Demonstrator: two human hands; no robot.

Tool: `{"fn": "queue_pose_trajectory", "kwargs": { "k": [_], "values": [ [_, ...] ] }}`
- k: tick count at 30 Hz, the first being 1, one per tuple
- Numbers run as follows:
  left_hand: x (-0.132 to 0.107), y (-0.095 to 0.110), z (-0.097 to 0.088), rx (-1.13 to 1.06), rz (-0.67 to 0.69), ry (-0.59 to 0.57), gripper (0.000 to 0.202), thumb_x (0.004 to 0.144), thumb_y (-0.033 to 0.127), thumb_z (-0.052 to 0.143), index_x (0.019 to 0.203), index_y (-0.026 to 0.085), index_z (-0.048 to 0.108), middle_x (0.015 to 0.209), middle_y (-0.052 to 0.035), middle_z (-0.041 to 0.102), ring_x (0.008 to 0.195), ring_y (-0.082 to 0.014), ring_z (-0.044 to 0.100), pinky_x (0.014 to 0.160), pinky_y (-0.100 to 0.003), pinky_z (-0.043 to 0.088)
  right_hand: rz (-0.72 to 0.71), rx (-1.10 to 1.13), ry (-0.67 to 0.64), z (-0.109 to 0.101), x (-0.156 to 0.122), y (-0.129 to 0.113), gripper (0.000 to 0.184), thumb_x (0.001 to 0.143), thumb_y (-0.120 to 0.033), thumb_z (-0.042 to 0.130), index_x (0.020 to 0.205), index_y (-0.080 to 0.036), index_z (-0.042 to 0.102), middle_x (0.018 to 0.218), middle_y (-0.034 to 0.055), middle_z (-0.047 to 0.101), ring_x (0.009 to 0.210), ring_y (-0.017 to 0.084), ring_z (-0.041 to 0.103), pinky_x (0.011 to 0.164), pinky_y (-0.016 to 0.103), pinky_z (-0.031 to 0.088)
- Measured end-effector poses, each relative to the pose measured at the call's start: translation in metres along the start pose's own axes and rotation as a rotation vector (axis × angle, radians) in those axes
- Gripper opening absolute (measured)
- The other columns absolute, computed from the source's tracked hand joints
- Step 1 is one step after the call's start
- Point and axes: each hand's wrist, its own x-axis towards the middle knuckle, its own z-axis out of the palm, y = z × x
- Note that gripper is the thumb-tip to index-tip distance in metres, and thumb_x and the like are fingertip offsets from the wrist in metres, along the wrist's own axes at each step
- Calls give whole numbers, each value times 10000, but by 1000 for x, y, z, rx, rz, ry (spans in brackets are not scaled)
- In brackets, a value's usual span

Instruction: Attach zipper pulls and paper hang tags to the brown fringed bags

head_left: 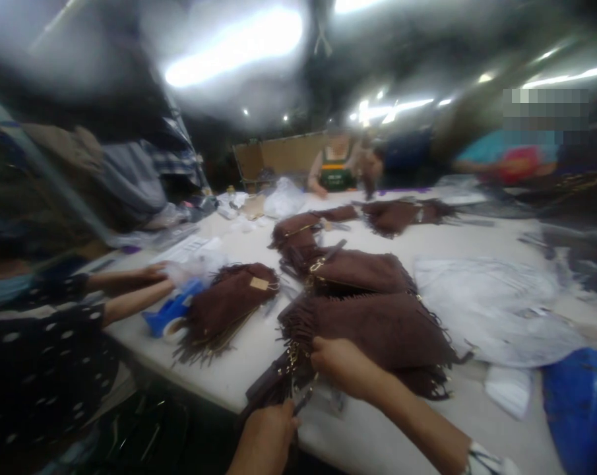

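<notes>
A dark brown fringed handbag lies on the white table in front of me. My right hand is closed on its near left edge, by the fringe. Just below and left of it, my left hand is closed at the bag's dark strap; its fingertips are blurred. Gold-coloured metal clips hang between the strap and the fringe. Another brown bag lies directly behind the first. To the left lies a fringed bag with a tan tag on it.
More brown bags lie farther back on the table. Clear plastic bags spread at right, near a blue object. At left, a co-worker's hands reach beside a blue tape dispenser. Other people are across the table.
</notes>
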Motion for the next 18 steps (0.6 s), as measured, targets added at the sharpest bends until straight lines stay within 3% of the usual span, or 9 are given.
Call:
{"fn": "queue_pose_trajectory", "kwargs": {
  "k": [3, 7, 11, 13, 15, 18],
  "values": [
    [5, -5, 11, -8, -16, -1, 226, 878, 212, 429, 922, 171, 646, 857, -127, 719, 804, -258, 683, 638, -282, 397, -2, 169, -60, -9, 19, 14, 157, 610, -79, 720, 606, -235, 713, 679, -35, 655, 617, 111, 555, 586, 201, 348],
    [10, -12, 24, 14, -18, -26, 227, 874, 180, 406, 877, 164, 632, 767, -121, 700, 716, -248, 673, 589, -278, 364, 40, 330, -34, -14, 34, 27, 187, 490, -110, 805, 568, -252, 713, 528, -91, 624, 529, 97, 553, 538, 184, 348],
    [11, -16, 31, -29, -34, -12, 215, 863, 191, 428, 887, 170, 640, 757, -109, 692, 746, -252, 670, 615, -281, 380, 192, 493, 196, 5, 35, 34, 29, 677, -220, 705, 699, -202, 711, 614, -47, 671, 566, 115, 594, 556, 196, 405],
    [12, -16, 33, -155, -23, 15, 223, 850, 208, 454, 955, 181, 649, 765, -85, 688, 761, -234, 661, 660, -279, 403, 288, 570, 318, 17, 33, 35, 184, 815, -268, 548, 881, -171, 691, 716, -2, 693, 568, 122, 605, 529, 209, 432],
    [15, -15, 36, -374, -8, 28, 294, 833, 235, 479, 1081, 190, 630, 750, -51, 673, 740, -211, 649, 686, -273, 424, 356, 633, 408, 24, 28, 34, 299, 866, -276, 452, 1082, -158, 621, 880, 42, 700, 602, 128, 624, 528, 229, 465],
    [26, -10, 45, -697, -4, -26, 439, 811, 330, 524, 1214, 162, 566, 705, -17, 629, 672, -195, 626, 645, -269, 444, 361, 613, 607, 22, 10, 29, 389, 834, -255, 515, 1216, -186, 544, 1114, 75, 643, 761, 143, 640, 717, 294, 514]
  ]
}}
